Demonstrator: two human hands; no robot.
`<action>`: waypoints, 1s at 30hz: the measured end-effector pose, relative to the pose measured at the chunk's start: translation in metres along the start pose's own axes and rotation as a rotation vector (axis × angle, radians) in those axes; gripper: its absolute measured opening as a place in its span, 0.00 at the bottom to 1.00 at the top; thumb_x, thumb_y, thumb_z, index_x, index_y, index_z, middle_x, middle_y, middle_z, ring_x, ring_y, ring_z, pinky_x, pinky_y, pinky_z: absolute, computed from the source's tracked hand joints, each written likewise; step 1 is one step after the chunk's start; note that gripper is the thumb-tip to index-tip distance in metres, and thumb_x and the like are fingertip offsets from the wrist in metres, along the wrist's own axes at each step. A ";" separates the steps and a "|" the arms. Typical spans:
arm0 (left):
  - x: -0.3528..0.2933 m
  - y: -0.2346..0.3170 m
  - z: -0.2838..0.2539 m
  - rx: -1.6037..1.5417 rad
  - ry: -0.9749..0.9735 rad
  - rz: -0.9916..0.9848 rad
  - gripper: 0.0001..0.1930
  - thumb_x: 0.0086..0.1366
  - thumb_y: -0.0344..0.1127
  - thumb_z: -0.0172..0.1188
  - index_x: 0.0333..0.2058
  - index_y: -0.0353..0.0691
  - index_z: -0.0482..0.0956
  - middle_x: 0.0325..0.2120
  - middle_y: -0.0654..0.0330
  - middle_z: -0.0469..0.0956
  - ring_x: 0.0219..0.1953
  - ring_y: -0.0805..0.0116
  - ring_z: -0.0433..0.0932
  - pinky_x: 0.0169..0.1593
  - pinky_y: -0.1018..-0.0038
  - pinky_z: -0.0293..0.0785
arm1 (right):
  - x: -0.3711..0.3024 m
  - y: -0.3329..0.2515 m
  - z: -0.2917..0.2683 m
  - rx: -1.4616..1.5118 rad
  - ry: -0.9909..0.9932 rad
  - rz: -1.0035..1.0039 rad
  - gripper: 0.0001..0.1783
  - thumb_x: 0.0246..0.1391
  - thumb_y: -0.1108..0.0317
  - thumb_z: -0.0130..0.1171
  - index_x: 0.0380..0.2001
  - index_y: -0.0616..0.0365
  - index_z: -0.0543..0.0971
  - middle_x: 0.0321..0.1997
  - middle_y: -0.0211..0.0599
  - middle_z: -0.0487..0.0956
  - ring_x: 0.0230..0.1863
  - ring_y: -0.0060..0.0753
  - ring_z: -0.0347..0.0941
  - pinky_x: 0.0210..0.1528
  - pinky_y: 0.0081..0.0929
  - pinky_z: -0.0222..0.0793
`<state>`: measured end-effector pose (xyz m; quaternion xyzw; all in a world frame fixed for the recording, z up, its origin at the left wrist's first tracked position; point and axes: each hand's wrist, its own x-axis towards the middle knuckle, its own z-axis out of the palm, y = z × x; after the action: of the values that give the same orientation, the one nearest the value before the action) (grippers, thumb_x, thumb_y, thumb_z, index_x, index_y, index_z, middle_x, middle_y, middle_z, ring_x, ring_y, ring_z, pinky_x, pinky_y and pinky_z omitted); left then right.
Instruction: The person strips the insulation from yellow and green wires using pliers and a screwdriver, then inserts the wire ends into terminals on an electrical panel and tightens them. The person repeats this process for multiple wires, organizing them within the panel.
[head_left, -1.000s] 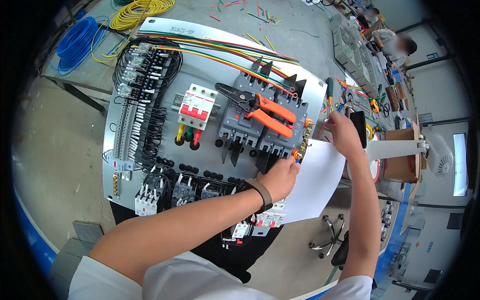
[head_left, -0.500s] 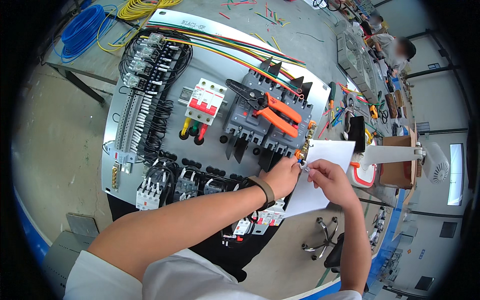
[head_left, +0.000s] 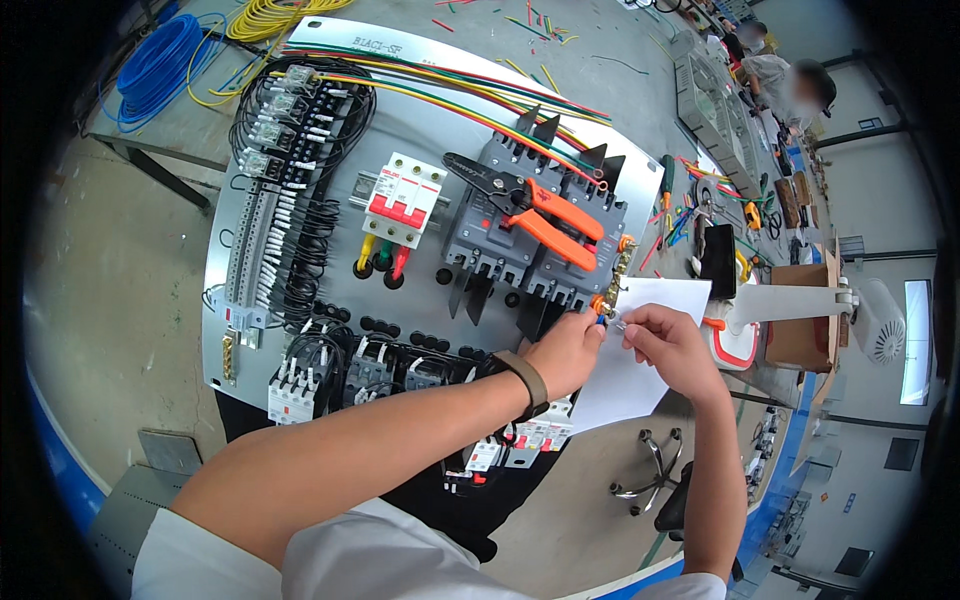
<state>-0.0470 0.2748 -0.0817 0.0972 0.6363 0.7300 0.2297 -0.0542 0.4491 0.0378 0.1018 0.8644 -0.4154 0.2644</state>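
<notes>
My left hand (head_left: 566, 352) is closed at the right edge of a grey mounting panel (head_left: 300, 230), just below an orange-ended brass terminal strip (head_left: 614, 290). A bit of blue shows at its fingertips, but what it grips is hidden. Close beside it, my right hand (head_left: 672, 350) pinches something small and pale, too small to name. Both hands are over a white sheet (head_left: 625, 385). Wire strippers (head_left: 560, 225) with orange handles lie on two dark grey circuit breakers (head_left: 488, 230). Left of these, a white breaker (head_left: 405, 200) with red levers has yellow, green and red wires below it.
Relays and terminal blocks (head_left: 252, 245) with black wiring line the panel's left side; contactors (head_left: 370, 375) run along its near side. Coloured wires (head_left: 450, 85) cross the far edge. Blue cable (head_left: 160, 70) lies far left. A desk fan (head_left: 880, 325) and cardboard box (head_left: 795, 340) stand right.
My right hand has shifted slightly up and to the right, its fingers a little farther from my left hand. My left hand stays in nearly the same place.
</notes>
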 end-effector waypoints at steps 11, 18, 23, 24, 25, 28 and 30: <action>0.000 -0.004 0.001 -0.007 -0.020 -0.004 0.14 0.78 0.37 0.50 0.34 0.33 0.74 0.18 0.62 0.72 0.20 0.73 0.74 0.27 0.68 0.71 | 0.009 0.000 -0.002 -0.029 -0.014 -0.015 0.09 0.68 0.70 0.59 0.43 0.65 0.81 0.30 0.28 0.81 0.27 0.16 0.69 0.30 0.19 0.68; 0.000 -0.002 -0.002 -0.020 -0.027 0.010 0.13 0.77 0.35 0.49 0.33 0.34 0.72 0.19 0.61 0.73 0.20 0.73 0.75 0.28 0.69 0.71 | -0.005 0.007 0.035 0.305 0.122 0.055 0.06 0.69 0.70 0.56 0.45 0.60 0.75 0.28 0.28 0.78 0.22 0.16 0.68 0.21 0.17 0.60; 0.000 -0.004 -0.002 -0.140 -0.040 0.002 0.11 0.77 0.33 0.48 0.33 0.35 0.71 0.20 0.60 0.75 0.20 0.73 0.75 0.27 0.70 0.71 | -0.012 0.018 0.108 0.698 0.417 0.009 0.05 0.73 0.70 0.51 0.46 0.57 0.69 0.27 0.28 0.76 0.19 0.16 0.66 0.17 0.16 0.55; -0.002 0.003 -0.005 -0.208 -0.090 -0.067 0.11 0.77 0.32 0.47 0.33 0.35 0.71 0.20 0.60 0.75 0.20 0.73 0.74 0.27 0.70 0.71 | -0.014 0.018 0.111 0.726 0.441 0.004 0.06 0.72 0.70 0.51 0.48 0.57 0.69 0.27 0.28 0.76 0.19 0.16 0.66 0.17 0.17 0.55; -0.003 0.010 -0.006 -0.276 -0.139 -0.137 0.11 0.77 0.32 0.47 0.33 0.35 0.71 0.21 0.60 0.75 0.20 0.73 0.74 0.27 0.70 0.71 | -0.016 0.018 0.109 0.705 0.407 0.017 0.06 0.72 0.70 0.51 0.48 0.57 0.69 0.27 0.28 0.76 0.19 0.16 0.66 0.17 0.17 0.54; 0.000 0.005 -0.006 -0.171 -0.075 -0.058 0.12 0.78 0.33 0.48 0.34 0.35 0.72 0.20 0.60 0.75 0.19 0.73 0.74 0.25 0.71 0.70 | -0.020 0.009 0.085 0.628 0.321 0.069 0.07 0.70 0.72 0.53 0.49 0.59 0.72 0.27 0.29 0.77 0.20 0.16 0.67 0.18 0.17 0.56; 0.002 0.003 -0.006 -0.091 -0.072 -0.069 0.12 0.78 0.35 0.49 0.35 0.34 0.73 0.18 0.62 0.74 0.19 0.73 0.74 0.25 0.72 0.69 | -0.016 0.014 0.064 0.428 0.284 0.016 0.07 0.69 0.73 0.55 0.48 0.59 0.74 0.27 0.29 0.78 0.20 0.15 0.67 0.20 0.17 0.58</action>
<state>-0.0523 0.2703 -0.0797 0.0907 0.5969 0.7458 0.2817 -0.0114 0.4097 0.0040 0.2195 0.7846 -0.5682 0.1159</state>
